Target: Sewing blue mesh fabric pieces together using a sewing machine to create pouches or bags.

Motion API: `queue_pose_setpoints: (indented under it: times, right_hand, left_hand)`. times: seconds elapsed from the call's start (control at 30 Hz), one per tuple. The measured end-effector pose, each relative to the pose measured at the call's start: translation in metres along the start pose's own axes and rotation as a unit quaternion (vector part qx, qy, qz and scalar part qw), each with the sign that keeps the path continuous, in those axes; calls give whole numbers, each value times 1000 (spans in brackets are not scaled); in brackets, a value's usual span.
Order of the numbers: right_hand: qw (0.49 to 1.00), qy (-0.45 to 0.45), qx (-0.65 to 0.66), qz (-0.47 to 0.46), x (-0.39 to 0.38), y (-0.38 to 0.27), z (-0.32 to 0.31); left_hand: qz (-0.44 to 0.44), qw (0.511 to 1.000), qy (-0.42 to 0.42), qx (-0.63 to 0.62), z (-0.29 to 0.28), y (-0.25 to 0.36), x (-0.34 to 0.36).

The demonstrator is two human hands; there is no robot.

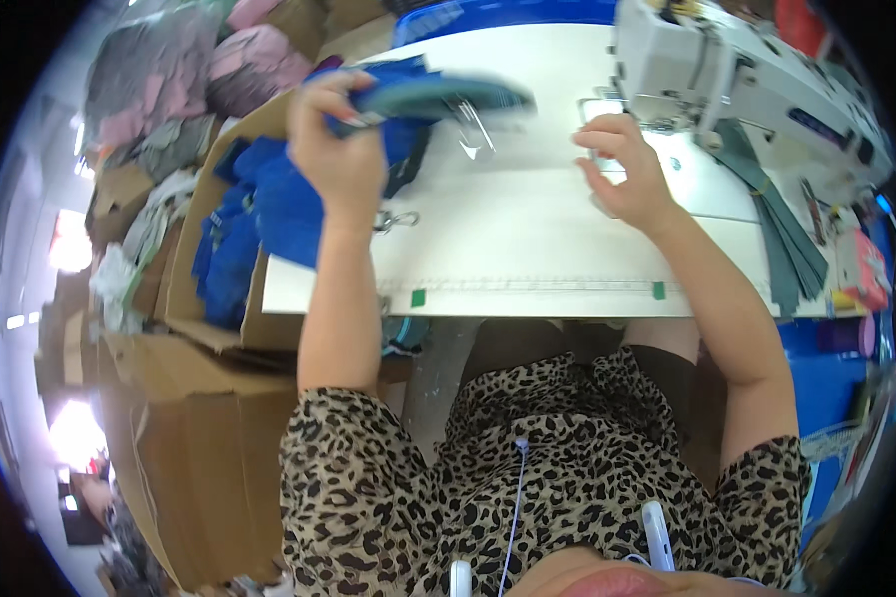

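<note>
Raised over the left side of the white table, my left hand (340, 139) is closed on one end of a dark green-blue fabric strip (438, 97), smeared by motion. A shiny metal loop (475, 131) shows just below the strip; I cannot tell whether it is fixed to it. My right hand (622, 169) is beside the sewing machine's (682, 70) needle area, thumb and fingers apart, with nothing seen between them. Blue fabric (294, 204) lies over the table's left edge, behind my left wrist. A metal snap hook (398, 221) rests on the table beside that wrist.
Several dark green strips (777, 224) lie at the table's right. A cardboard box (194, 269) with blue fabric adjoins the left edge; another carton (209, 468) stands nearer me. Fabric heaps (159, 80) fill the far left. Green tape (418, 298) marks the table's front (528, 303).
</note>
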State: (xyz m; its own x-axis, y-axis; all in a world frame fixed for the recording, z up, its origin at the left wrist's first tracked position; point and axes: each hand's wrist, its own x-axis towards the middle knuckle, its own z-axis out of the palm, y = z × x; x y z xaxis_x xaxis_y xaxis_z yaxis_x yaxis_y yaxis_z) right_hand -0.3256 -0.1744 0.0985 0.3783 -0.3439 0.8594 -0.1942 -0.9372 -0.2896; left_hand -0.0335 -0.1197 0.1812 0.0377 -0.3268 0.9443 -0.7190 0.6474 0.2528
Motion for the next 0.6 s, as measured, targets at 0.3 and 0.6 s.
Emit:
queue_pose_setpoints:
  times: [0.3, 0.6]
  right_hand:
    - [993, -89, 61, 47, 13, -15, 1]
    - [988, -122, 49, 81, 4, -6, -4]
  left_hand:
    - [6, 858, 57, 511, -244, -71, 65]
    - [-299, 838, -390, 235, -153, -30, -32]
